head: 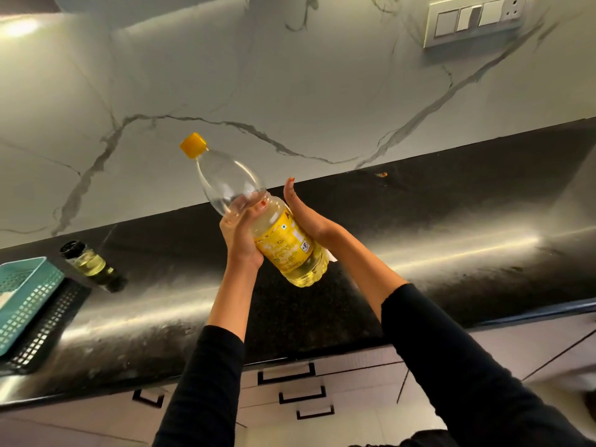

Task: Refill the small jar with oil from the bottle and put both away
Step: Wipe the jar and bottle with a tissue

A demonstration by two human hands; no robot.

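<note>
A clear plastic oil bottle [283,240] with a yellow cap and yellow label is held in the air above the black counter [451,227], tilted with its cap up and to the left. Yellow oil fills its lower half. My left hand [242,233] grips the bottle's left side, fingers curled round it. My right hand [303,214] presses flat against the bottle's right side, fingers straight. The small jar [90,264], glass with a black lid and yellow oil inside, stands on the counter at the left, apart from both hands.
A teal plastic basket [25,298] sits in a black mesh tray [48,330] at the counter's left edge. A marble wall with a switch panel [474,21] rises behind. Drawers with black handles [287,372] lie below the counter.
</note>
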